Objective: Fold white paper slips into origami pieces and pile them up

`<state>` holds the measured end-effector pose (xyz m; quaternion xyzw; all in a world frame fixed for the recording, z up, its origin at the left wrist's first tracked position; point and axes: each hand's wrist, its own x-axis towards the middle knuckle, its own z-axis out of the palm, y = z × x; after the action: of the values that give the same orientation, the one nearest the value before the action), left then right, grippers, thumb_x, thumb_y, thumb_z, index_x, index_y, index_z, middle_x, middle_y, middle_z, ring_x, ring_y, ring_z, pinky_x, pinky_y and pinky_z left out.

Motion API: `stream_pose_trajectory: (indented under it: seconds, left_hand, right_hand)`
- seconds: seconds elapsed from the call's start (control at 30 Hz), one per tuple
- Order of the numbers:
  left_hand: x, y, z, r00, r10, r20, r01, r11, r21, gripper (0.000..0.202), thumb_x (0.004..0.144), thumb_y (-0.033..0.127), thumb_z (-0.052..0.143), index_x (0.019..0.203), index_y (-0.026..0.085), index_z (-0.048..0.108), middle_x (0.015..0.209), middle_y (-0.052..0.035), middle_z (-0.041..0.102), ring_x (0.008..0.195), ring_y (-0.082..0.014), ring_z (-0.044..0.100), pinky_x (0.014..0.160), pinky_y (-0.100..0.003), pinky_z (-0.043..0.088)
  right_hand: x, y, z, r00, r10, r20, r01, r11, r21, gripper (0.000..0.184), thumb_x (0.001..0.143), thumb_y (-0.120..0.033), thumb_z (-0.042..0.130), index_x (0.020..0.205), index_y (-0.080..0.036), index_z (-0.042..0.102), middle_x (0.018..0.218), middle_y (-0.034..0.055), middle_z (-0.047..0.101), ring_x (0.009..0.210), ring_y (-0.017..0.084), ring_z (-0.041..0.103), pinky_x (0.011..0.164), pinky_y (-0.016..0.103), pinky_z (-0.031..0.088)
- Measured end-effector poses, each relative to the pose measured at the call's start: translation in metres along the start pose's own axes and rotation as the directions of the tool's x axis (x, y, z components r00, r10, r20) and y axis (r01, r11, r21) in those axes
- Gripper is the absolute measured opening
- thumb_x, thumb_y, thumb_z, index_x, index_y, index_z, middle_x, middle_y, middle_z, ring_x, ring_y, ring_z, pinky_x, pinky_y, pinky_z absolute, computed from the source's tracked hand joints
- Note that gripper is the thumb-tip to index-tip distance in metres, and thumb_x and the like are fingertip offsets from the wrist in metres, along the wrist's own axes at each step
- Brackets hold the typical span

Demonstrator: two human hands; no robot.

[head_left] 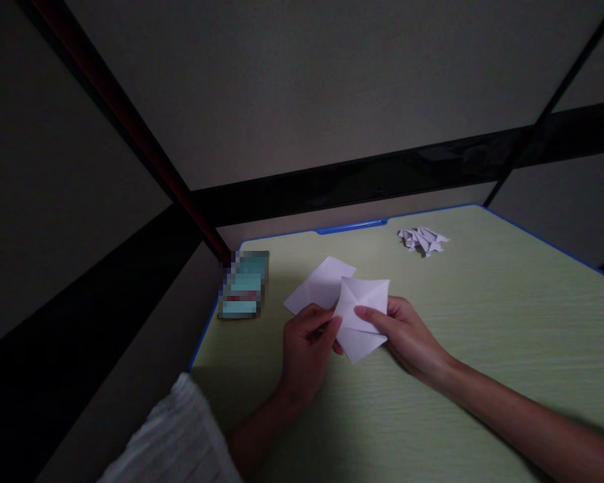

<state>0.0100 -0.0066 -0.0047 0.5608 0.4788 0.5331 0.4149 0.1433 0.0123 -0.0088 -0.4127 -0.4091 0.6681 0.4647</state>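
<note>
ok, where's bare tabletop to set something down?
Widest: tabletop between paper pile, right forearm and blue right edge. Smaller: between right and left forearm. Crowded: centre, left hand and right hand holding folded paper, loose sheet behind.

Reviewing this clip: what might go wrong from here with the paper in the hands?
1. The thumb of the right hand lies across the folded paper, so pressing there might leave a stray crease.
2. A loose white sheet lies just beyond the left hand and could get nudged.
3. The scene is dim, which may make edges harder to line up.
</note>
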Motion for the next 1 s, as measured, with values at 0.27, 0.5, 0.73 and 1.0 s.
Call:
stream_pose_trajectory:
  seconds: [0.27, 0.5, 0.73, 1.0]
  left_hand:
    - [-0.0004, 0.0002, -0.0016, 0.988, 0.087, 0.129, -0.079, 0.995, -0.064, 0.022, 0.074, 0.016, 0.048, 0.087, 0.020, 0.066, 0.076, -0.0024, 0.053, 0.055, -0.0073, 0.050, 0.051, -0.019, 0.041]
    - [0.0002, -0.0026, -0.0019, 0.992, 0.079, 0.098, -0.075, 0.996, -0.042, 0.024, 0.073, 0.013, 0.048, 0.085, 0.021, 0.066, 0.069, -0.0005, 0.050, 0.051, -0.0064, 0.046, 0.047, -0.018, 0.037]
    - [0.0007, -0.0014, -0.0045, 0.994, 0.099, 0.040, -0.098, 0.995, -0.006, 0.024, 0.071, 0.011, 0.048, 0.083, 0.019, 0.067, 0.067, -0.0003, 0.048, 0.054, -0.0070, 0.044, 0.047, -0.017, 0.036]
    - [0.0040, -0.0006, -0.0005, 0.998, -0.063, -0.025, 0.061, 0.996, -0.066, 0.010, 0.065, 0.019, 0.058, 0.061, 0.013, 0.065, 0.057, 0.0017, 0.050, 0.046, -0.0052, 0.043, 0.040, -0.016, 0.033]
  right_hand:
    - [0.0009, 0.0011, -0.0013, 1.000, -0.027, -0.011, 0.027, 0.996, 0.083, 0.019, 0.065, -0.029, 0.060, 0.061, -0.011, 0.059, 0.050, 0.0005, 0.059, 0.044, 0.010, 0.049, 0.045, 0.022, 0.035]
    - [0.0022, 0.0020, -0.0028, 0.998, -0.016, 0.057, 0.012, 0.998, 0.066, 0.017, 0.068, -0.029, 0.058, 0.067, -0.011, 0.059, 0.055, 0.0004, 0.060, 0.050, 0.010, 0.051, 0.049, 0.022, 0.037]
    - [0.0016, 0.0001, -0.0016, 0.994, -0.010, 0.110, 0.017, 0.998, -0.068, 0.025, 0.054, -0.012, 0.066, 0.077, -0.013, 0.056, 0.068, -0.0005, 0.061, 0.061, 0.011, 0.055, 0.057, 0.024, 0.041]
    - [0.0005, -0.0051, 0.0007, 0.987, 0.003, 0.158, 0.018, 0.991, -0.131, 0.021, 0.054, -0.012, 0.063, 0.073, -0.013, 0.055, 0.067, 0.0002, 0.061, 0.062, 0.013, 0.055, 0.060, 0.026, 0.042]
